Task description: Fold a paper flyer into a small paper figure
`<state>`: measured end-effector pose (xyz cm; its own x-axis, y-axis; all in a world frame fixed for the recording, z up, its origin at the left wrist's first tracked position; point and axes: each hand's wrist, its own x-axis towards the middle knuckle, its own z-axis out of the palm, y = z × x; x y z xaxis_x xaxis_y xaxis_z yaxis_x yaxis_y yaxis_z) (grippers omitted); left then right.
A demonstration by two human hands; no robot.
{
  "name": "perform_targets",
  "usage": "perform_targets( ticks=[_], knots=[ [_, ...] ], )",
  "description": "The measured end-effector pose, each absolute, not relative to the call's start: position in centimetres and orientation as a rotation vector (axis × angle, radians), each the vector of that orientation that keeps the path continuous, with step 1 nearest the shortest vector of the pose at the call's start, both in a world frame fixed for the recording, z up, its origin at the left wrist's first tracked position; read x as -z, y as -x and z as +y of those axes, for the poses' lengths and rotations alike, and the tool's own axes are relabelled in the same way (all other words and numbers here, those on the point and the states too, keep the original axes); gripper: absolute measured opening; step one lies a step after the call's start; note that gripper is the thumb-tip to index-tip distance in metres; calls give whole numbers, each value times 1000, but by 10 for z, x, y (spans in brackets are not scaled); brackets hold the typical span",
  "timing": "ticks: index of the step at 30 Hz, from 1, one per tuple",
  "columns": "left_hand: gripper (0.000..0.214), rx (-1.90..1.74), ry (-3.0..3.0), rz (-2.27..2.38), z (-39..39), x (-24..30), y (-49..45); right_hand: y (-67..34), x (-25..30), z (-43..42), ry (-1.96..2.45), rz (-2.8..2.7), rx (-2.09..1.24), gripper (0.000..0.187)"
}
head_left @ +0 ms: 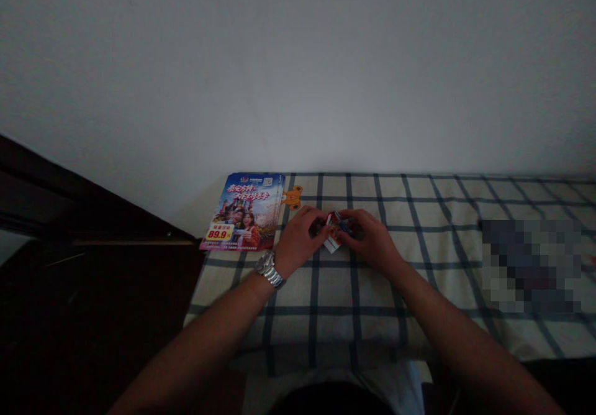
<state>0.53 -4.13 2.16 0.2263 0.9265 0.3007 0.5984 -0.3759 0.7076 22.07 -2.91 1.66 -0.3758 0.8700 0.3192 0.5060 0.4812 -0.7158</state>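
both the left hand (300,241) and right hand (370,238) grip a small red-and-white paper piece (332,241) between them.

Counts: 2 hands, 1 left hand (300,241) and 1 right hand (370,238); 1 metal wristwatch (269,268); 1 small printed packet (334,232); 1 flyer stack (242,211), sheet count unreadable; 1 orange cutout (293,197); 1 checked bedsheet (372,303); 1 pixelated patch (531,266); 1 wall (298,61).
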Motion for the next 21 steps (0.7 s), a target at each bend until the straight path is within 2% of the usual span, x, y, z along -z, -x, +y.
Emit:
perform_targets(
  ticks=[21],
  knots=[
    [11, -1031, -2022, 1403, -41, -17, -4, -220, -12, -29, 974, -2160, -552, 35]
  ],
)
